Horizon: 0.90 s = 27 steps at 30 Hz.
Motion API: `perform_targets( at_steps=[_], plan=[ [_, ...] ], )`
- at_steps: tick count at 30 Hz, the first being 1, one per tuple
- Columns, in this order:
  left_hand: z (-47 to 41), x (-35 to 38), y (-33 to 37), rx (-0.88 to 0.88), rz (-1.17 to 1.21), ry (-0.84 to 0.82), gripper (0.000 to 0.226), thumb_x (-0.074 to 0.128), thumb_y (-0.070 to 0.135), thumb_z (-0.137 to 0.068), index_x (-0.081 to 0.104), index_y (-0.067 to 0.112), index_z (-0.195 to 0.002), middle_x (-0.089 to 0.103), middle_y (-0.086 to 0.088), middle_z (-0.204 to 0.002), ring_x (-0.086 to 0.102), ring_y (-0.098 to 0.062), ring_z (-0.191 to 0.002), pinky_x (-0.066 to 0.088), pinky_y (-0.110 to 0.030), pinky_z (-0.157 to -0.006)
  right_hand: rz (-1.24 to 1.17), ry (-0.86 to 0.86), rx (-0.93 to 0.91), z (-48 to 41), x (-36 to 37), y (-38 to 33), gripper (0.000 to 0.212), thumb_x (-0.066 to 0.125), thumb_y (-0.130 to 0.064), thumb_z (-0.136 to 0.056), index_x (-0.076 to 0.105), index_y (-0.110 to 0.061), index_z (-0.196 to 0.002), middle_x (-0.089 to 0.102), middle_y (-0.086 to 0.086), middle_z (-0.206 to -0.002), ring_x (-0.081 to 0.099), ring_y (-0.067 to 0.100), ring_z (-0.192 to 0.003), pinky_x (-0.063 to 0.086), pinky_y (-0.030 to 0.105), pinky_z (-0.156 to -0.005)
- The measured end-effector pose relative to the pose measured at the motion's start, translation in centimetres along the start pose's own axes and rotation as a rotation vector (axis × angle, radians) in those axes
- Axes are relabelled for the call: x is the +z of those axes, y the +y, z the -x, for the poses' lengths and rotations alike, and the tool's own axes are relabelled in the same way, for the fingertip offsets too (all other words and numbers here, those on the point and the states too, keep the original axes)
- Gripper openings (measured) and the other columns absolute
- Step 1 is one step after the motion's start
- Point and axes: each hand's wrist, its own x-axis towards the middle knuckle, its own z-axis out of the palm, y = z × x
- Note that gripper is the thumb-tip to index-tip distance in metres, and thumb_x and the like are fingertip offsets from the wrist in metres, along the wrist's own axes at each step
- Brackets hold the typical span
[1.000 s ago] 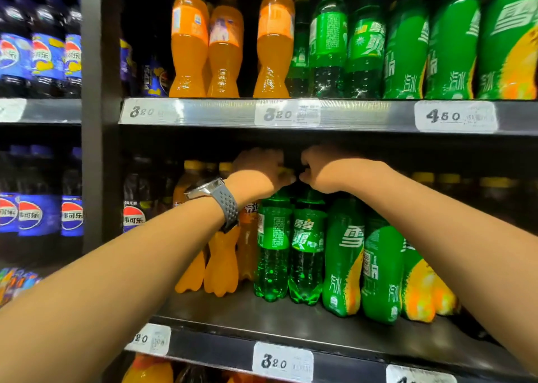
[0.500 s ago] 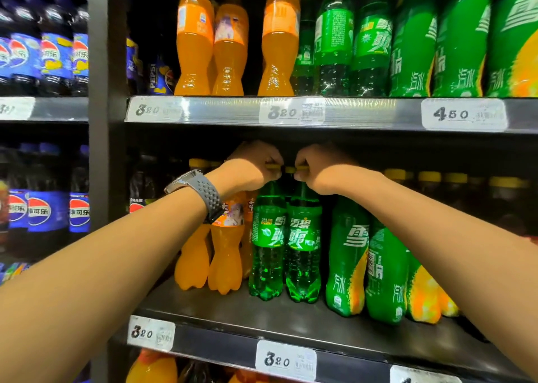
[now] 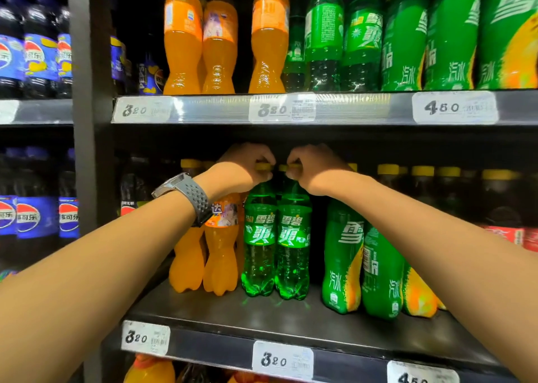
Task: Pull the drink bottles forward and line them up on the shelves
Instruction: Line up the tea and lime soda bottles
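Two clear green soda bottles stand side by side on the middle shelf. My left hand grips the yellow cap of the left green bottle. My right hand grips the cap of the right green bottle. Both bottles stand upright, a little back from the shelf's front edge. Orange soda bottles stand just to their left, partly behind my left wrist. Opaque green bottles stand to the right, behind my right forearm.
Dark cola bottles with yellow caps fill the back right of this shelf. The upper shelf holds orange and green bottles close overhead. Blue-labelled cola bottles fill the left bay beyond a grey upright post. Price tags line the shelf edges.
Both hands have drawn the two clear green bottles forward and slightly left, from tilted to upright. A gap has opened between them and the opaque green bottles.
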Motion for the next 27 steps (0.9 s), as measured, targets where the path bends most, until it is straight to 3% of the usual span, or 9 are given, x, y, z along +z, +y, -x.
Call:
perform_targets(
  at_steps=[5, 10, 12, 15, 21, 24, 27],
  plan=[
    [-0.3, -0.3, 0.4, -0.001, -0.005, -0.029, 0.021, 0.063, 0.019, -0.088, 0.065, 0.025, -0.107, 0.064, 0.001, -0.117, 0.06, -0.019, -0.103, 0.042, -0.021, -0.078, 0.016, -0.061, -0.038, -0.1, -1.6, 0.0, 0.039, 0.062, -0.038, -0.087, 0.058, -0.018, -0.121, 0.061, 0.005, -0.12, 0.057, 0.026, -0.108, 0.043, 0.026, -0.082],
    [-0.5, -0.5, 1.4, 0.006, -0.196, -0.055, 0.026, 0.058, 0.024, -0.09, 0.061, 0.023, -0.116, 0.06, -0.005, -0.12, 0.057, -0.024, -0.104, 0.037, -0.022, -0.074, 0.072, -0.122, -0.055, 0.8, -5.1, 1.8, 0.031, 0.054, -0.031, -0.094, 0.061, -0.005, -0.109, 0.063, 0.017, -0.11, 0.059, 0.035, -0.099, 0.049, 0.039, -0.087],
    [-0.8, -0.2, 2.5, 0.028, -0.209, 0.009, 0.028, 0.054, 0.028, -0.092, 0.058, 0.021, -0.119, 0.06, -0.007, -0.122, 0.056, -0.027, -0.107, 0.043, -0.026, -0.082, 0.105, -0.198, -0.018, 1.4, -6.2, 3.0, 0.033, 0.053, -0.031, -0.095, 0.061, -0.002, -0.108, 0.063, 0.019, -0.104, 0.059, 0.036, -0.096, 0.049, 0.038, -0.081],
    [-1.4, 0.7, 5.3, 0.098, -0.099, 0.072, 0.028, 0.052, 0.035, -0.094, 0.059, 0.021, -0.117, 0.063, -0.004, -0.119, 0.057, -0.026, -0.108, 0.046, -0.031, -0.091, 0.15, -0.24, 0.028, 2.2, -7.5, 4.9, 0.037, 0.053, -0.034, -0.094, 0.061, -0.002, -0.111, 0.063, 0.02, -0.111, 0.059, 0.037, -0.101, 0.048, 0.045, -0.091],
    [-2.5, 2.9, 10.2, 0.183, 0.05, -0.051, 0.035, 0.059, 0.048, -0.087, 0.063, 0.019, -0.106, 0.068, -0.003, -0.101, 0.062, -0.023, -0.094, 0.049, -0.032, -0.082, 0.229, -0.33, 0.038, 3.8, -9.2, 7.6, 0.04, 0.056, -0.039, -0.09, 0.065, -0.003, -0.105, 0.067, 0.016, -0.104, 0.061, 0.034, -0.096, 0.049, 0.038, -0.083],
    [-3.0, 3.4, 11.2, 0.189, -0.044, -0.071, 0.037, 0.062, 0.05, -0.084, 0.063, 0.018, -0.104, 0.063, -0.001, -0.086, 0.06, -0.023, -0.083, 0.037, -0.027, -0.062, 0.201, -0.378, -0.005, 4.4, -9.5, 8.7, 0.031, 0.058, -0.035, -0.09, 0.065, -0.01, -0.108, 0.066, 0.007, -0.106, 0.06, 0.026, -0.096, 0.047, 0.035, -0.085],
    [-3.2, 3.6, 11.5, 0.183, -0.057, -0.079, 0.034, 0.063, 0.046, -0.085, 0.063, 0.02, -0.106, 0.054, 0.004, -0.082, 0.055, -0.02, -0.078, 0.032, -0.025, -0.063, 0.233, -0.381, -0.02, 4.7, -9.6, 9.7, 0.034, 0.059, -0.036, -0.09, 0.06, -0.017, -0.119, 0.06, 0.002, -0.114, 0.057, 0.022, -0.102, 0.047, 0.035, -0.091]
  ],
)
